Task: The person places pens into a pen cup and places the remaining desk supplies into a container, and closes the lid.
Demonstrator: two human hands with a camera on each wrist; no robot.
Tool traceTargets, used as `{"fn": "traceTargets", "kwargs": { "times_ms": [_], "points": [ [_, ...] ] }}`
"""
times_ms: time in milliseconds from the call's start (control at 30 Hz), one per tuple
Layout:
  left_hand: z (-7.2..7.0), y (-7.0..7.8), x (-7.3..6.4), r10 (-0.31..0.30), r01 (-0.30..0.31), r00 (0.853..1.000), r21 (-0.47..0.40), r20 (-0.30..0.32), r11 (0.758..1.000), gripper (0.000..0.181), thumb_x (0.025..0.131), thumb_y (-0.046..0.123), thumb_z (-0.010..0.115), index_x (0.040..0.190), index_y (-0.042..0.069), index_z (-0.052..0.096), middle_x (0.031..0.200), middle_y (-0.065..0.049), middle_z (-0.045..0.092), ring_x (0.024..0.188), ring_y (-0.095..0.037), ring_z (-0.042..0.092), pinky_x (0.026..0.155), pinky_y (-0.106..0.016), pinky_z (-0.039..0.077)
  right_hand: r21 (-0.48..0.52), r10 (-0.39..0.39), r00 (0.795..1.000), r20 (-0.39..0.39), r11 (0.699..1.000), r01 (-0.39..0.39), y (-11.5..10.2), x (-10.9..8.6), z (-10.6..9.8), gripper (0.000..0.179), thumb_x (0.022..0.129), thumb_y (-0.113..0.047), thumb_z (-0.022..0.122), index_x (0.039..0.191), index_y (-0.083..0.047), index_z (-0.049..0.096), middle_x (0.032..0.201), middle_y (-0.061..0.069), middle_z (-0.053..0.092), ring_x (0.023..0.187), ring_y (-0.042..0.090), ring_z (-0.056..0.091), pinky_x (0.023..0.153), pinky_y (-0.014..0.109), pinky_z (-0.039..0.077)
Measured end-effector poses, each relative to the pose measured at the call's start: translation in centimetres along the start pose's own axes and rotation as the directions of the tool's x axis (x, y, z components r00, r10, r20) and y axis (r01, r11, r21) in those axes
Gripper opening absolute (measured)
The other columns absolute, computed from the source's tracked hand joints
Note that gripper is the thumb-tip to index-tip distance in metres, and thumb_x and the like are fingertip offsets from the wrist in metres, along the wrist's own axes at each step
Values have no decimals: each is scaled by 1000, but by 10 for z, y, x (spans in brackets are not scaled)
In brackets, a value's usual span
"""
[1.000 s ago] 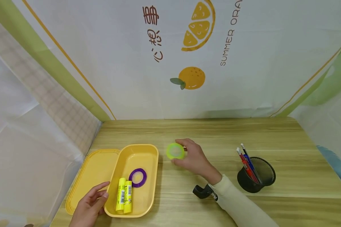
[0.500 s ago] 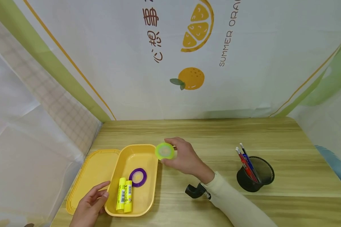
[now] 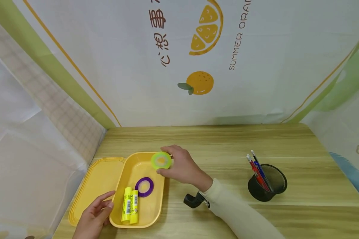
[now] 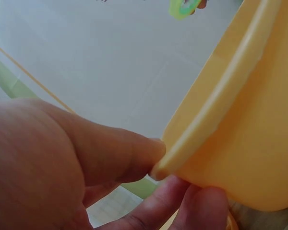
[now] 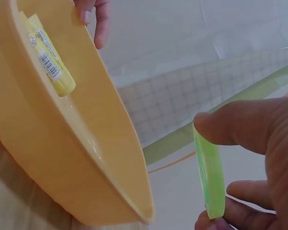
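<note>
In the head view my right hand [image 3: 182,166] pinches a green tape roll [image 3: 155,163] between thumb and fingers. It is held over the far right part of a yellow plastic box [image 3: 149,212]; the right wrist view shows the roll [image 5: 211,177] edge-on, apart from the box wall. Inside the box lie a purple tape roll [image 3: 152,188] and two yellow glue sticks [image 3: 134,207], side by side. My left hand [image 3: 92,217] holds the box's left side near the front. In the left wrist view its thumb touches the rim [image 4: 211,115], with fingers lower against the wall.
A yellow lid [image 3: 98,186] lies left of the box, partly under it. On the right stands a black mesh pen cup [image 3: 264,192] with pencils and pens [image 3: 259,176]. A black wrist device [image 3: 194,200] juts from the right sleeve. A printed cloth [image 3: 248,99] hangs behind the table.
My right hand has carried the green tape roll leftward, from right of the box to over its far right part. The left hand and the box contents stay put.
</note>
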State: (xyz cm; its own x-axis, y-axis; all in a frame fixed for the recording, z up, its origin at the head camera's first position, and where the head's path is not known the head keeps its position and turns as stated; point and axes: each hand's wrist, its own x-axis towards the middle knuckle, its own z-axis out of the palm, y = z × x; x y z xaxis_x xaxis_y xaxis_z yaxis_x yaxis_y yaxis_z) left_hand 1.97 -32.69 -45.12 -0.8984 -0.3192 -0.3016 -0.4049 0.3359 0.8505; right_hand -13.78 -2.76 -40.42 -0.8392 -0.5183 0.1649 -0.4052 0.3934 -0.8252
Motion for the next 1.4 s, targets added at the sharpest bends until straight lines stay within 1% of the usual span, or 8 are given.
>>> {"fn": "traceTargets", "kwargs": {
  "times_ms": [267, 500, 733, 900, 1067, 1167, 1267, 1400],
  "points": [
    [-1, 4, -1, -33, 33, 999, 2, 16, 999, 48, 108, 14, 61, 155, 9, 50, 115, -4, 69, 72, -13, 56, 64, -28, 53, -31, 26, 999, 34, 999, -25, 1, 9, 13, 77, 86, -30, 89, 151, -7, 57, 144, 8, 63, 118, 25, 64, 95, 32, 58],
    [-1, 5, -2, -37, 37, 999, 13, 12, 999, 49, 108, 16, 62, 156, 10, 50, 119, -8, 70, 70, -15, 56, 63, -28, 52, -34, 19, 995, 93, 999, -16, 1, 15, 24, 73, 87, -27, 87, 150, -7, 57, 144, 8, 62, 111, 18, 66, 88, 23, 57],
    [-1, 7, -2, -53, 53, 998, 13, 13, 999, 48, 108, 15, 61, 155, 12, 51, 120, -9, 70, 70, -15, 57, 65, -27, 53, -79, 43, 989, 143, 996, -32, 1, 20, 37, 71, 88, -29, 85, 150, -9, 57, 147, 6, 62, 124, 21, 63, 99, 26, 55],
    [-2, 5, -1, -34, 34, 999, 14, 18, 999, 49, 108, 16, 61, 155, 11, 51, 119, -9, 70, 70, -14, 55, 64, -27, 52, -116, 47, 985, 169, 993, -27, -2, 24, 45, 71, 90, -30, 84, 151, -9, 57, 149, 6, 62, 130, 23, 62, 106, 31, 55],
    [-2, 5, -1, -49, 49, 999, 25, 17, 999, 48, 108, 15, 60, 156, 12, 51, 120, -10, 70, 72, -15, 56, 65, -27, 52, -157, 53, 977, 208, 987, -20, -5, 31, 51, 70, 92, -29, 83, 152, -6, 55, 154, 8, 59, 145, 27, 53, 120, 39, 46],
    [-2, 7, -2, -63, 62, 998, 29, 15, 998, 48, 108, 15, 60, 155, 13, 51, 122, -10, 70, 74, -15, 57, 66, -28, 53, -175, 49, 973, 224, 985, -10, -7, 34, 54, 69, 93, -28, 82, 152, -5, 55, 154, 8, 59, 147, 27, 52, 123, 41, 42],
    [-2, 7, -2, -53, 53, 998, 27, 20, 998, 49, 108, 17, 61, 156, 12, 51, 123, -11, 70, 73, -15, 57, 66, -28, 53, -188, 51, 972, 231, 982, -7, -7, 37, 57, 68, 93, -27, 82, 150, -3, 56, 152, 9, 61, 147, 27, 52, 125, 43, 39],
    [-2, 7, -1, -48, 48, 999, 27, 18, 998, 49, 108, 17, 62, 155, 12, 51, 123, -11, 70, 74, -15, 58, 65, -28, 54, -202, 57, 970, 238, 979, -8, -6, 41, 61, 68, 91, -26, 84, 149, -1, 58, 150, 10, 63, 145, 27, 54, 125, 42, 39]
  ]
}}
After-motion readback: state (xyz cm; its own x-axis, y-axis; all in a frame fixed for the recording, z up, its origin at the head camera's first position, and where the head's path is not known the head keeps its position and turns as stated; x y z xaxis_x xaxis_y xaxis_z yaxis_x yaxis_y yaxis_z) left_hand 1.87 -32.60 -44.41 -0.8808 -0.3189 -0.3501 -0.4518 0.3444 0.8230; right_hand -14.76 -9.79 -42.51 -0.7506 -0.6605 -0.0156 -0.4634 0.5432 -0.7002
